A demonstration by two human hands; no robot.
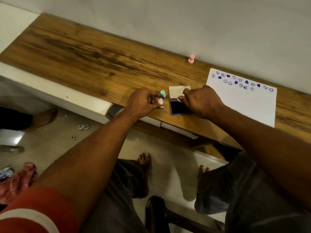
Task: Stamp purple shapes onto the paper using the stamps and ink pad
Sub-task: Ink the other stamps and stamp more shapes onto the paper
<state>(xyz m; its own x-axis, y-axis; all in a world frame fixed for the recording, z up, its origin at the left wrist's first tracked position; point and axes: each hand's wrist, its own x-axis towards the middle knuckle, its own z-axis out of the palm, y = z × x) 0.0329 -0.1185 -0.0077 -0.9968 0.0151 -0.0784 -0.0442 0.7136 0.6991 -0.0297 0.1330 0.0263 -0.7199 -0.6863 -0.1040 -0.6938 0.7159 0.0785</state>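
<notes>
On the tiled floor (170, 172) at far left lie crumpled paper scraps (84, 126) and a bunched reddish cloth (18, 180). A long wooden desktop (84, 52) runs along the wall.

The left hand (144, 102) hovers at the near edge of the desk with its fingers curled. It pinches a white oval piece (161, 101) between thumb and a finger. A teal stamp (162, 94) stands upright right at the fingertips, and the index finger seems to touch it, though I cannot tell whether it is gripped.

Just beside it to the right lies the ink pad (179, 108), open, its dark purple face up and its cream lid (176, 91) folded back toward the wall. The right hand (203, 102) reaches over the pad with its fingers bent. They hold a small white object (180, 99) near the hinge, just above or on the pad's far edge — most of it is hidden by the fingers.

Farther back, close to the wall, a pink stamp (191, 59) stands upright on its own.

At right the white paper (244, 106) lies flat on the desk. Purple smiley circles and solid hearts (235, 82) are scattered along its far edge — the near part is blank.
</notes>
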